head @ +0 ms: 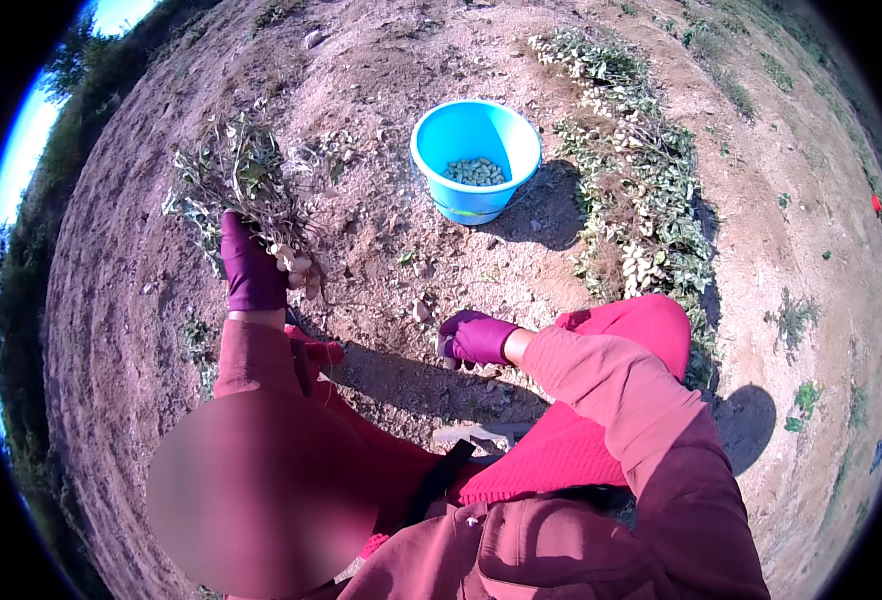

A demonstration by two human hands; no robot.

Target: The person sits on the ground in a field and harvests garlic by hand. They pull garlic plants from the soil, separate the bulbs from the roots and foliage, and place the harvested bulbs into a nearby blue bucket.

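My left hand [255, 266], in a purple glove, is closed around the stems of a bunch of pulled peanut plants [242, 169]. Pale peanut pods [294, 262] hang from its roots beside the glove. My right hand [477, 337], in a matching glove, is curled low over the soil in front of my lap; whether something small lies in its fingers cannot be told. Beyond it stands a light blue plastic bucket [441, 187], upright, with a layer of peanut pods [474, 172] at its bottom.
A long row of uprooted peanut plants [681, 202] with pods showing runs along the right, close to my knee. Dry, crumbly soil [366, 82] with small stones lies all round. Small green weeds [792, 315] grow farther right. Dark bushes [32, 300] border the field at left.
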